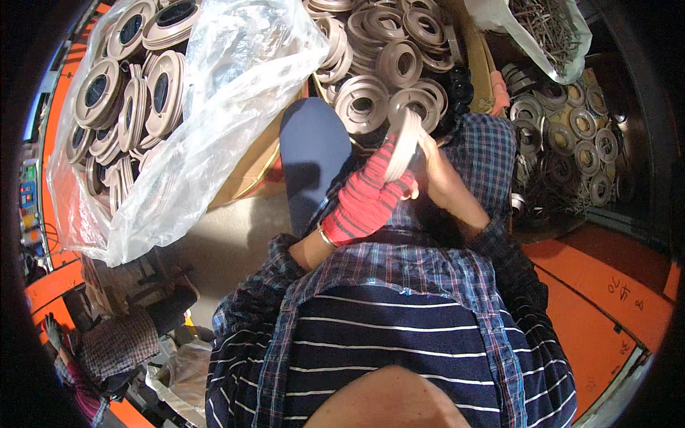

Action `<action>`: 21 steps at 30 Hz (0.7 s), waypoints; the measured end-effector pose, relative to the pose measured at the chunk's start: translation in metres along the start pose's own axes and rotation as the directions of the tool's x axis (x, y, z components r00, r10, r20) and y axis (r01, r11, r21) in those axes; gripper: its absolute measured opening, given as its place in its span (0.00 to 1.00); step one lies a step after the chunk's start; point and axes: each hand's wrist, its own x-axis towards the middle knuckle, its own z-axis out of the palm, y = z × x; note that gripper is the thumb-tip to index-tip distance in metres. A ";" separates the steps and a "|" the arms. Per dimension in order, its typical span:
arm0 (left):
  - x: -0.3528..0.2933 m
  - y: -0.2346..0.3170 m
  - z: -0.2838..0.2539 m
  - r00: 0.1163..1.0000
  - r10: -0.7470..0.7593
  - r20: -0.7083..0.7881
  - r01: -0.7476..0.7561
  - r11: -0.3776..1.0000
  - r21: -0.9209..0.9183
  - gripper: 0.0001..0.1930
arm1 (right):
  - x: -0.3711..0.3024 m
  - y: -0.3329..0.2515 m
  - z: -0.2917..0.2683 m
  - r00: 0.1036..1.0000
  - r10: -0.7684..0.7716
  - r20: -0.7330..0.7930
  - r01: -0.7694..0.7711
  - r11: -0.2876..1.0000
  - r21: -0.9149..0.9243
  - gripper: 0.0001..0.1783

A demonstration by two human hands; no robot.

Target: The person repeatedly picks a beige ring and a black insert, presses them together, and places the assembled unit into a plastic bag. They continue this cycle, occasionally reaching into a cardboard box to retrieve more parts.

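Note:
My left hand (366, 192), in a red glove with dark stripes, is closed round a beige plastic ring (404, 148). The ring is tilted so that its edge faces me, and its grooved rim shows; whether it is one ring or a small stack I cannot tell. My bare right hand (440, 171) has its fingertips on the ring's right edge, with part of the fingers hidden. Just beyond my hands, between my knees, lies a pile of similar beige rings (362, 105) in an open box.
At the left, a clear plastic bag (178, 185) lies over a box with stacked beige rings (98, 91). A bag of thin metal pieces (546, 32) hangs at the upper right, above a dark bin of loose rings (560, 139). Orange frames (606, 285) flank me. Another person's sleeve (118, 342) shows lower left.

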 end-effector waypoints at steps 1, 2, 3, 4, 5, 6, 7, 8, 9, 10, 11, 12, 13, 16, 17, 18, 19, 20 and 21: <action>0.002 -0.001 -0.001 0.986 -0.167 0.029 0.168 0.985 -0.034 0.31 | -0.001 -0.004 -0.004 0.999 -0.012 0.032 0.018 0.981 -0.191 0.36; 0.003 -0.001 -0.002 0.991 -0.114 -0.063 0.115 0.993 0.011 0.28 | -0.004 -0.010 -0.011 0.997 -0.036 -0.062 0.000 0.865 -0.502 0.38; 0.005 -0.002 -0.004 0.981 -0.181 -0.067 0.165 0.966 -0.201 0.27 | -0.005 -0.011 -0.011 0.921 -0.386 -0.049 0.185 0.547 -0.817 0.39; 0.008 -0.002 -0.007 0.958 -0.284 -0.026 0.252 0.886 -0.388 0.26 | -0.008 -0.013 -0.014 0.885 -0.458 0.085 0.365 0.569 -0.737 0.39; 0.007 -0.001 -0.008 0.978 -0.189 -0.093 0.149 0.933 -0.327 0.24 | -0.008 -0.014 -0.013 0.746 -0.636 0.199 0.545 0.410 -0.731 0.38; 0.009 -0.001 -0.010 0.975 -0.221 -0.037 0.194 0.916 -0.350 0.24 | -0.011 -0.013 -0.013 0.603 -0.726 0.332 0.661 0.221 -0.717 0.38; 0.007 0.001 -0.010 0.969 -0.248 0.004 0.231 0.897 -0.378 0.25 | -0.009 -0.012 -0.011 0.556 -0.740 0.378 0.672 0.132 -0.729 0.35; 0.006 0.001 -0.011 0.975 -0.222 0.017 0.208 0.880 -0.426 0.25 | -0.010 -0.008 -0.008 0.599 -0.752 0.277 0.662 0.270 -0.699 0.33; 0.004 0.001 -0.009 0.973 -0.225 -0.051 0.201 0.936 -0.289 0.24 | -0.008 -0.005 -0.006 0.666 -0.723 0.186 0.623 0.400 -0.672 0.31; 0.002 0.001 -0.009 0.995 -0.033 -0.091 0.030 0.999 -0.032 0.25 | -0.008 -0.001 -0.003 0.728 -0.679 0.099 0.574 0.523 -0.630 0.30; 0.001 0.000 -0.008 0.984 0.168 -0.061 -0.149 0.961 0.234 0.26 | -0.006 0.003 -0.001 0.715 -0.694 0.077 0.592 0.544 -0.595 0.23; -0.001 -0.002 -0.006 0.968 0.246 -0.043 -0.229 0.944 0.237 0.28 | -0.004 0.006 0.000 0.825 -0.565 -0.013 0.503 0.744 -0.440 0.21; -0.002 -0.004 -0.006 0.986 0.166 -0.023 -0.159 0.970 0.182 0.30 | -0.003 0.010 0.001 0.921 -0.389 -0.033 0.368 0.894 -0.255 0.20; -0.003 -0.009 -0.003 0.953 0.296 0.065 -0.301 0.950 0.088 0.35 | 0.000 0.015 -0.001 0.998 0.061 0.008 -0.060 0.934 0.354 0.34; -0.003 -0.009 -0.003 0.959 0.271 0.084 -0.275 0.960 0.045 0.36 | 0.000 0.014 -0.004 0.996 0.047 0.074 -0.071 0.926 0.372 0.34; -0.002 -0.009 -0.003 0.958 0.269 0.103 -0.274 0.961 0.035 0.36 | -0.001 0.012 -0.006 0.984 0.117 0.135 -0.159 0.918 0.363 0.34; -0.002 -0.008 -0.004 0.968 0.236 0.082 -0.240 0.970 0.048 0.35 | -0.001 0.009 -0.009 0.991 0.030 0.129 -0.060 0.969 0.239 0.35; -0.001 -0.007 -0.004 0.967 0.248 0.068 -0.251 0.967 0.052 0.35 | -0.003 0.005 -0.012 0.996 -0.006 0.088 0.000 0.997 0.073 0.36; 0.000 -0.005 -0.007 0.994 0.085 0.067 -0.083 0.996 -0.028 0.30 | -0.005 0.001 -0.014 0.997 -0.051 0.054 0.056 0.994 -0.098 0.37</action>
